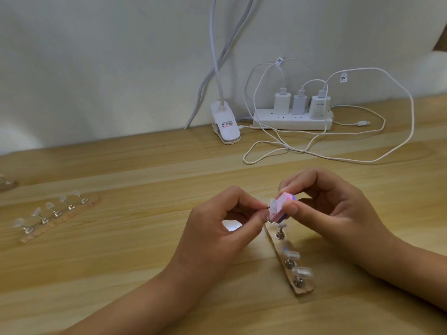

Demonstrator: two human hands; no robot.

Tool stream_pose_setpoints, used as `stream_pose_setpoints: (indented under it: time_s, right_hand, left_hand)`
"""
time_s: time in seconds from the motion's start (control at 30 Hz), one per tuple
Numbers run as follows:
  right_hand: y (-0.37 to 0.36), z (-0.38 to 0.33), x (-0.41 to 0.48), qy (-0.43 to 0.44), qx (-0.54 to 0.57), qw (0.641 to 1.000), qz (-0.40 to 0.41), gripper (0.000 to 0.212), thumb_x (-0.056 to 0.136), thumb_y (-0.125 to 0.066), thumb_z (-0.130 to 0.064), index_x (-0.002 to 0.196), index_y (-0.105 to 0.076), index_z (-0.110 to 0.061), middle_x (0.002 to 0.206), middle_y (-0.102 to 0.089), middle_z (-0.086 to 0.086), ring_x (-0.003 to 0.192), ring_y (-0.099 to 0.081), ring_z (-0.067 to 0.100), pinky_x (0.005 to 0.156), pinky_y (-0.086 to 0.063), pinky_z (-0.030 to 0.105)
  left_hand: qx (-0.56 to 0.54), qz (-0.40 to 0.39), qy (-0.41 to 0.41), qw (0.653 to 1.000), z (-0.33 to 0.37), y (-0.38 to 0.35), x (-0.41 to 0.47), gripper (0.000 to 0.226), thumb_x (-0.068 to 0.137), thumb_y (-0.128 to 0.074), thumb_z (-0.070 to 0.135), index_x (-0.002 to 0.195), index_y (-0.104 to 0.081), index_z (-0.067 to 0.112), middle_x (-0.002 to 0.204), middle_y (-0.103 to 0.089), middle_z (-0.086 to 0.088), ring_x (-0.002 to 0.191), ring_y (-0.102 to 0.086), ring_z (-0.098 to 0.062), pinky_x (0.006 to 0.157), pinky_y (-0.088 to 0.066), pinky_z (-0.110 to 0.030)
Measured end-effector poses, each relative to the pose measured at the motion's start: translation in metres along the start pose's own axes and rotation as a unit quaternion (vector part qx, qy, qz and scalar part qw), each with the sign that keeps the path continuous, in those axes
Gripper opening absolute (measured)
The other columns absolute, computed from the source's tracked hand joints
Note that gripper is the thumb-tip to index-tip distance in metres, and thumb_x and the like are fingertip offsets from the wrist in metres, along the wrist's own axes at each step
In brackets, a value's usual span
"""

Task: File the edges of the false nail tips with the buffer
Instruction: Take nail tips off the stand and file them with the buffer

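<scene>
My left hand (225, 221) pinches the small metal stand of a clear false nail tip (273, 204), lifted above the table. My right hand (321, 201) grips a small pink and purple buffer block (355, 205) between thumb and fingers, its face against the nail tip's edge. Below both hands lies a wooden strip holder (302, 290) with several more clear nail tips on metal stands, such as one at its near end (302, 273).
A second wooden strip (72, 215) with several clear nail tips lies at the left. At the back stand a white clip lamp base (225, 124) and a power strip (292, 119) with three chargers; white cables (326, 153) loop over the table behind my hands.
</scene>
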State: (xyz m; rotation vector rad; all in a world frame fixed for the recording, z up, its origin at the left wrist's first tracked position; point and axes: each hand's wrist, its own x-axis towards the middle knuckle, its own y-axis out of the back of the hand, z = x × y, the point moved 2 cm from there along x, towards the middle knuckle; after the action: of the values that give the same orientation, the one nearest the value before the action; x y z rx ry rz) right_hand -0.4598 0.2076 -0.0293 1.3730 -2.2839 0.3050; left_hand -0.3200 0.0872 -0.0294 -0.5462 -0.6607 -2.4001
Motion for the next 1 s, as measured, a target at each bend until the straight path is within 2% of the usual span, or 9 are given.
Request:
stream_pose_setpoints:
  time_s: [0.27, 0.43, 0.73, 1.0]
  right_hand:
    - [-0.0002, -0.0023, -0.0003, 0.011, -0.01, 1.0, 0.014, 0.03, 0.081, -0.075, -0.043, 0.089, -0.062, -0.017, 0.095, -0.067, -0.001, 0.079, -0.071, 0.018, 0.073, -0.059, 0.03]
    - [-0.0018, -0.0026, -0.0014, 0.008, -0.016, 1.0, 0.007, 0.03, 0.079, -0.077, -0.044, 0.087, -0.062, -0.02, 0.092, -0.068, -0.001, 0.077, -0.071, 0.019, 0.072, -0.057, 0.026]
    - [-0.003, -0.0021, -0.0012, -0.007, -0.019, 1.0, -0.009, 0.031, 0.078, -0.077, -0.047, 0.086, -0.062, -0.021, 0.094, -0.068, 0.002, 0.078, -0.072, 0.023, 0.073, -0.058, 0.027]
    - [-0.001, -0.0028, -0.001, 0.006, -0.024, 1.0, 0.005, 0.03, 0.08, -0.076, -0.044, 0.088, -0.062, -0.018, 0.093, -0.068, -0.001, 0.078, -0.071, 0.018, 0.073, -0.058, 0.026]
  left_hand:
    - [0.002, -0.002, -0.004, 1.0, -0.0007, -0.0004, -0.0002, 0.016, 0.083, -0.072, 0.012, 0.084, -0.067, 0.027, 0.079, -0.07, 0.011, 0.072, -0.067, -0.009, 0.069, -0.052, -0.017]
    - [0.008, -0.004, -0.017, 1.0, -0.0003, -0.0002, -0.0009, 0.008, 0.084, -0.07, 0.018, 0.085, -0.067, 0.025, 0.079, -0.069, 0.011, 0.072, -0.067, -0.01, 0.069, -0.052, -0.018]
    - [0.008, -0.002, -0.022, 1.0, 0.0, -0.0005, -0.0007, 0.008, 0.083, -0.07, 0.017, 0.084, -0.067, 0.024, 0.078, -0.069, 0.012, 0.072, -0.067, -0.01, 0.068, -0.051, -0.017]
    - [0.008, -0.001, -0.029, 1.0, 0.0009, -0.0006, -0.0003, 0.007, 0.082, -0.069, 0.018, 0.083, -0.067, 0.025, 0.078, -0.068, 0.013, 0.071, -0.066, -0.008, 0.068, -0.051, -0.017]
